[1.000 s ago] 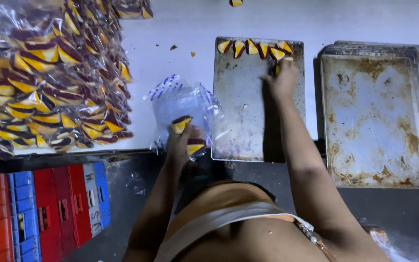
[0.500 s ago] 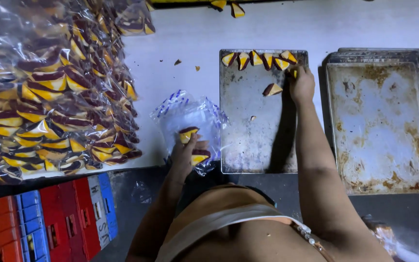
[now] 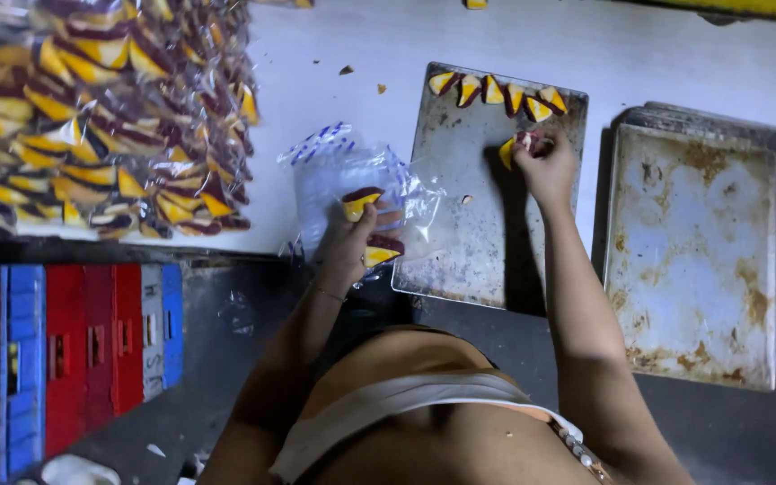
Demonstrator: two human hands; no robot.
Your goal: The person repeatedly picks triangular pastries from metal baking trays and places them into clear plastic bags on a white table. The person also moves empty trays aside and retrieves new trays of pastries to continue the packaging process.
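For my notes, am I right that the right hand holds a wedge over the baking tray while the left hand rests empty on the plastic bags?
Not quite: the head view shows the left hand holding wedges at the plastic bags. The right hand and baking tray are right.

Dim, soft focus overall; white tabletop [image 3: 639, 45] brightest, foreground sinks into shadow.

Right hand [image 3: 545, 166] has drawn back from the row of wedges [image 3: 496, 92] at the tray's [image 3: 460, 242] 12 o'clock edge toward 6 o'clock. It now grips one yellow wedge [image 3: 507, 151], lifted clear of the row. Left hand [image 3: 352, 238] unchanged on the bag [image 3: 334, 171]; view shifted slightly.
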